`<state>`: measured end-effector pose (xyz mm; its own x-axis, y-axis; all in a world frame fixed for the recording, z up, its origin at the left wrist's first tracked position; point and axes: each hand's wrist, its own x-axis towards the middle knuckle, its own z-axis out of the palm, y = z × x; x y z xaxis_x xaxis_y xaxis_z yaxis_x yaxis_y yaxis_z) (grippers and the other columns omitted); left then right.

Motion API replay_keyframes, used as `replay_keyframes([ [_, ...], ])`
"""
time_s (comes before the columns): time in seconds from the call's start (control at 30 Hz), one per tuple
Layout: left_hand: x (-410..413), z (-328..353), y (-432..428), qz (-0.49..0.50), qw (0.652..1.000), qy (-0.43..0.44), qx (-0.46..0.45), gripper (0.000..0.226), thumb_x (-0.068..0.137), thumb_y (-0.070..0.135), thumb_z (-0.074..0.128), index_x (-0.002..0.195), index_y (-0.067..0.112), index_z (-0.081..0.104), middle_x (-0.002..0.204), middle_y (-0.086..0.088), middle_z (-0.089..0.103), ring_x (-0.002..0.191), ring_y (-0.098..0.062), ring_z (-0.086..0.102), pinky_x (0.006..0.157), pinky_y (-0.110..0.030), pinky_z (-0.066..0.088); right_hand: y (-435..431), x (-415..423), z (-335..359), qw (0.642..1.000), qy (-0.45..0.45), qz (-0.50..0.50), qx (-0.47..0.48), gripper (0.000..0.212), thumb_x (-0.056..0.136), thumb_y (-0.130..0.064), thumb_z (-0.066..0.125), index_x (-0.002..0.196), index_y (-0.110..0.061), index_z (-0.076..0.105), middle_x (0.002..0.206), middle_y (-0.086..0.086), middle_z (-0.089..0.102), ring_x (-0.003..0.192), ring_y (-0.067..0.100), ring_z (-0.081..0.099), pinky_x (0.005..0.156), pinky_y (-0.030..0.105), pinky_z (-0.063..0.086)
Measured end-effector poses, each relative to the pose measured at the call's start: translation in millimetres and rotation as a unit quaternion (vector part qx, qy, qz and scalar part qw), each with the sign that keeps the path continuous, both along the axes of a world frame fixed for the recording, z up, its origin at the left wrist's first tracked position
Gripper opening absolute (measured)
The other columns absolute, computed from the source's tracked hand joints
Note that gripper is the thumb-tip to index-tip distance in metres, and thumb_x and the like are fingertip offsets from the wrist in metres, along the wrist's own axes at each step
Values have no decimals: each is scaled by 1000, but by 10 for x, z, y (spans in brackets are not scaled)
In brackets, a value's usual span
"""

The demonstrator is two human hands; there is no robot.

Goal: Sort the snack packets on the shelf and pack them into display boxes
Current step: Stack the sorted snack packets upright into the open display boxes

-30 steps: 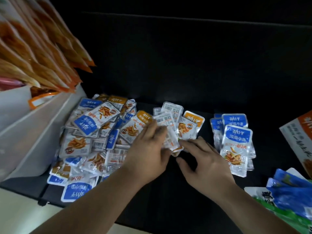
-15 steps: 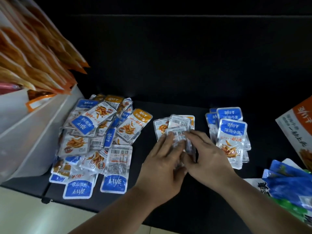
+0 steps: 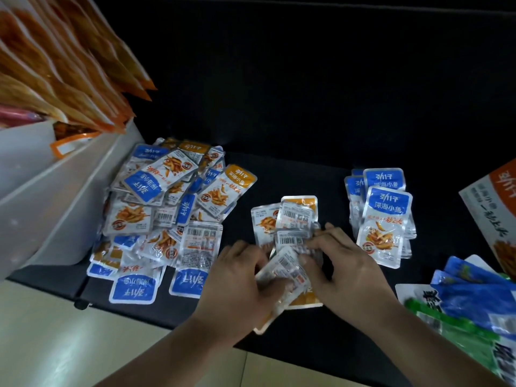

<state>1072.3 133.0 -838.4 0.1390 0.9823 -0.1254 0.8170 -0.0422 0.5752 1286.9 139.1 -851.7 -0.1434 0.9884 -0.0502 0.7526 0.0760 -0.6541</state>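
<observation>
Left grip (image 3: 240,283): fingers curled round the near end of a held bundle (image 3: 282,277) of orange-topped packets, barcode backs up, thumb laid across the top.
Right grip (image 3: 346,263): thumb and fingertips pinched on the far end of the same bundle; how many packets it has cannot be told.
Bundle's place: at the front of the shelf (image 3: 293,174), between the two hands, its far end overlapping the orange stack.
Orange stack (image 3: 296,213): only a few packets, lying just behind the hands.
Blue stack (image 3: 386,219): to the right, face up and fairly squared, apart from the orange one.
Mixed heap (image 3: 167,208): to the left, blue and orange packets jumbled together, lying against a white bin (image 3: 55,196).
Display box (image 3: 494,213): orange and white, cut off by the right edge; no packets show in it.
Done so far: two colour piles started, the blue one the fuller.
Left to do: by the look of it, most of the heap is unsorted, and packing into boxes has probably not begun.
</observation>
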Motion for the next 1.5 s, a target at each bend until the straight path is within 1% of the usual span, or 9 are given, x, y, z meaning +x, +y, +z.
replay_keyframes([
  [0.1,-9,242,82,21,982,-110,-149,29,85,46,81,82,28,58,68,12,66,54,-1,62,47,-16,42,20,0,43,999,46,1,-20,20,96,-42,53,95,-27,66,112,-15,62,146,3,38,108,26,47],
  [0.23,-92,490,283,67,967,-157,-191,19,87,39,81,94,27,68,81,9,76,67,-2,72,53,-13,51,75,19,179,992,92,-32,-75,18,97,-30,59,109,-34,71,128,-19,61,144,-11,31,96,-6,28],
  [0.37,-131,619,360,116,946,-218,-209,14,89,40,78,100,34,73,86,20,77,78,3,73,58,-8,51,112,22,331,982,132,-46,-128,26,99,-18,61,101,-43,69,116,-26,60,114,-26,47,80,-5,37],
  [0.5,-32,682,299,120,908,-331,-225,10,96,19,71,107,19,72,96,4,81,87,-12,78,72,-28,59,119,-11,453,971,168,-160,-52,13,98,-22,64,93,-18,75,83,-2,67,72,2,63,62,19,49],
  [0.67,86,774,267,6,907,-406,-114,12,85,3,79,89,14,73,116,4,78,125,-8,65,104,-36,51,214,-27,838,813,372,-178,-410,51,99,-55,55,108,-8,73,86,21,75,66,29,65,55,36,53],
  [0.77,114,687,250,-80,939,-333,-39,21,80,1,84,85,20,81,139,18,65,148,-1,38,119,-35,35,226,52,871,745,502,-163,-408,37,100,-32,58,119,-3,73,109,20,75,89,30,74,79,41,60],
  [0.9,76,475,210,-88,967,-240,12,44,90,1,75,118,35,76,154,26,46,149,1,34,114,-24,43,215,133,810,785,472,-191,-353,28,91,-8,68,117,-9,75,110,16,77,99,30,76,81,43,59],
  [1.13,148,183,417,-87,995,45,-14,95,74,57,82,156,35,38,141,16,47,127,-10,37,108,-32,37,147,64,744,839,362,-309,-263,17,91,1,70,100,-13,71,85,3,80,78,21,79,76,44,62],
  [1.5,108,343,283,-16,968,-187,-166,17,90,22,80,103,30,74,89,7,77,80,-10,74,71,-34,62,96,144,742,844,376,-324,-202,38,87,9,71,99,-27,71,86,-8,79,80,15,78,74,40,60],
])
